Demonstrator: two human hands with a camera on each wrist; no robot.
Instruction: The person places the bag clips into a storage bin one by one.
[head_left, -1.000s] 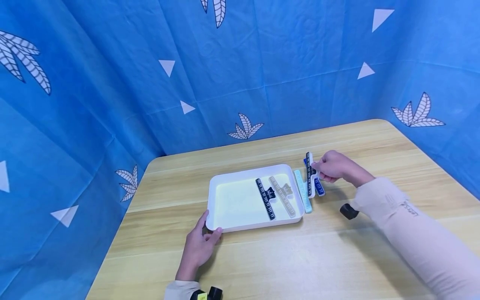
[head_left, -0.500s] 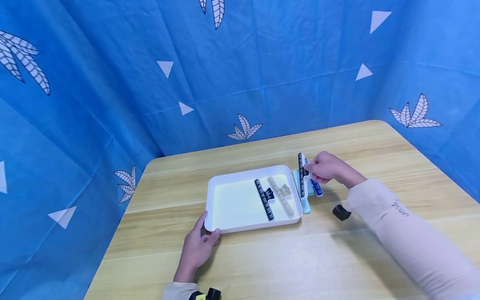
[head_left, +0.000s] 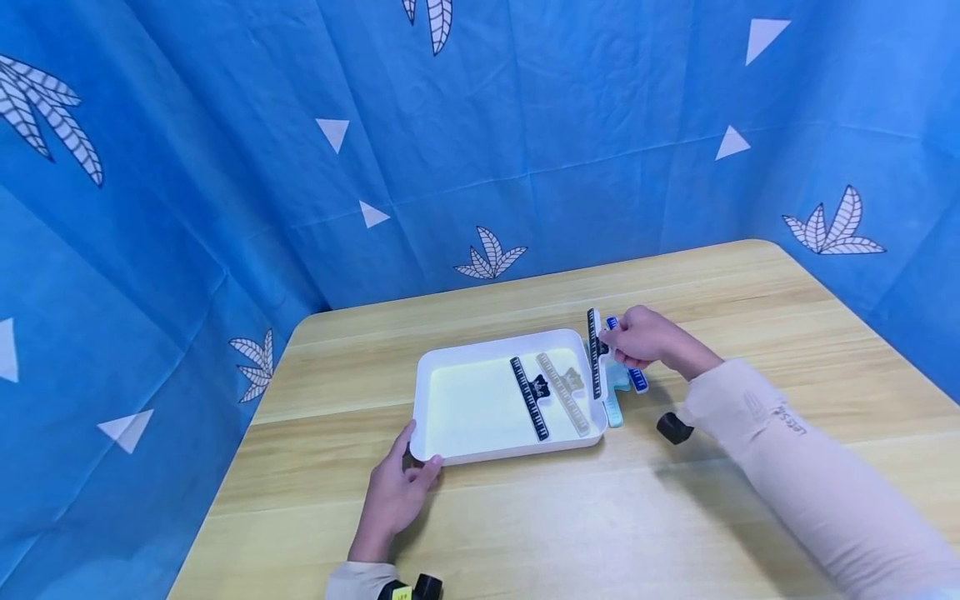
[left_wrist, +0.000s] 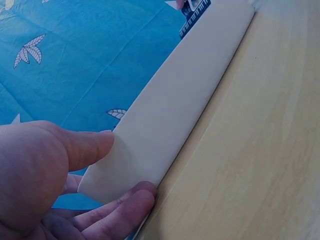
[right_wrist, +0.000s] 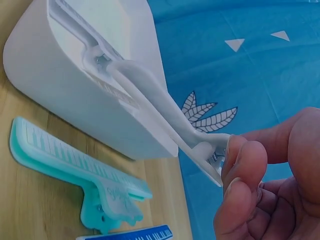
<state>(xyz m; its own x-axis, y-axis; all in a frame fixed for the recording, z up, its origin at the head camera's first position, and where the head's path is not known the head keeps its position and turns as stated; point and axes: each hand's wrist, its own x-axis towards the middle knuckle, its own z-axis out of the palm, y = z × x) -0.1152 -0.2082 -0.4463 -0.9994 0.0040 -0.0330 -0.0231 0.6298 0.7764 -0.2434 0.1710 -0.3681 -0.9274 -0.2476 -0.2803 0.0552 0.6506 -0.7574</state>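
Note:
My right hand [head_left: 645, 337] pinches a black-and-white piano-key clip [head_left: 595, 358] by its handle, over the right rim of a white tray [head_left: 457, 400]. In the right wrist view the clip's white side [right_wrist: 150, 97] faces the camera. My left hand [head_left: 397, 496] holds the tray's near left corner; in the left wrist view the thumb lies on the upper wall and fingertips touch the lower edge. Inside the tray lie a black clip [head_left: 530, 400] and a beige clip [head_left: 558, 387], side by side.
Right of the tray, a mint clip [right_wrist: 75, 157] and a blue clip [head_left: 637, 379] lie on the wooden table [head_left: 525, 525]. The right hand partly hides both in the head view. A blue patterned curtain [head_left: 450, 150] hangs behind the table.
My right hand has carried the black-and-white clip leftward, from above the blue and mint clips to the tray's right rim. The left hand has stayed at the tray corner.

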